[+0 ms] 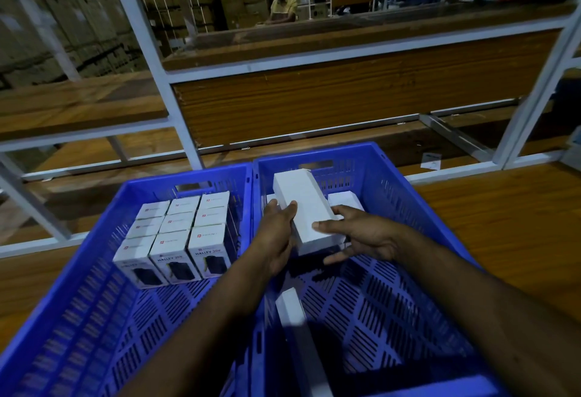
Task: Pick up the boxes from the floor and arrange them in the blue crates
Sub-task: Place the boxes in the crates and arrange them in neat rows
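Two blue crates stand side by side on the wooden floor. The left crate [94, 286] holds several upright white boxes [171, 258] in neat rows at its far end. Over the right crate [418, 208] a long white box [306, 208] is held tilted between both hands. My left hand [276, 233] grips its left edge. My right hand [361, 236] holds its near right corner, thumb on top. More white boxes [345, 200] lie behind it at the crate's far end. Another white box [290, 305] leans by the crate's near left wall.
A white metal rack frame [157, 88] with wooden shelves [314, 101] stands right behind the crates. A small white paper [431, 161] lies on the low shelf at the right. A person in a yellow shirt [283, 3] sits far behind the rack among stacked cartons.
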